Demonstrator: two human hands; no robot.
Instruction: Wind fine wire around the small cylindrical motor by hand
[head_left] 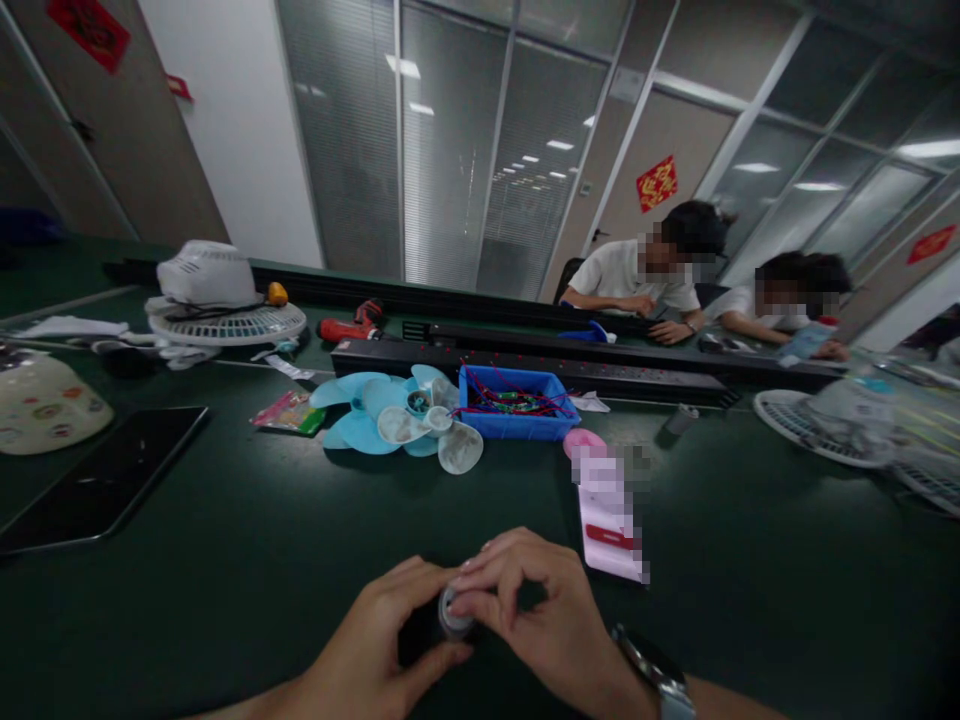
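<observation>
I see a dark green table [225, 560] filling most of the view, with a long black rail [525, 365] running across its far side. Beyond the rail two people [645, 280] sit at the next bench, heads down, hands on their own work.

On the left of the table: a white fan motor housing [202, 272] sitting on a round white grille [225, 325], a dark tablet [97, 475] lying flat near the left edge, and a pale dome-shaped cover [45, 405] just behind it. A second grille [817, 425] lies far right.

Centre of the table: light blue fan blades [360, 415] overlapped by clear ones [442, 435], touching the left side of a blue tray [517, 420] that holds red and green wires. A red power screwdriver [349, 325] lies against the rail. A pink card [611, 515], blurred, lies just beyond my right hand.

At the bottom centre, my left hand [375, 640] and right hand [540, 610] meet above the table. Between them is a small cylindrical part [454, 612], dark body with a light grey round end facing up. The left hand wraps the dark body from the left; the right fingertips [480, 590] close over the grey end from above and right. Both grips are clamped on the part, well apart from the tray and blades. A metal watch [660, 675] is on the right wrist.
</observation>
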